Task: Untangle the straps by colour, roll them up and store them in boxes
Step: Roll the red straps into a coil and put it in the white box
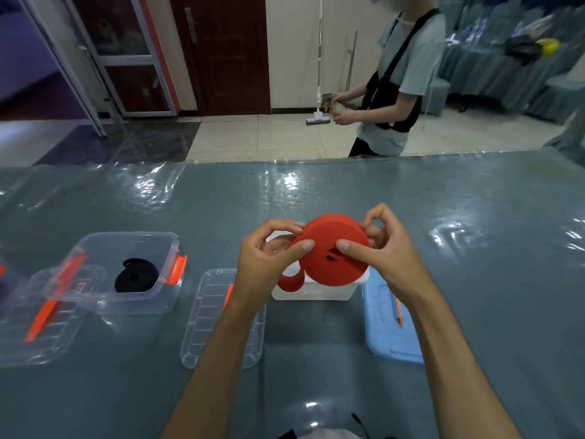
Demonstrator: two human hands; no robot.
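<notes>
Item: one red strap roll, which you are holding above the white box, flat face tilting toward you, loose tail hanging down at its lower left. Your left hand and right hand are both pinching the roll's rim, thumbs pressing on the face. One black strap roll is lying flat in the clear box (orange latches). Boxes: two; lids: three, being two clear and one blue lid. Surface: grey-blue table under glossy plastic sheeting. Room: tiled floor, dark door, another person standing beyond the table.
</notes>
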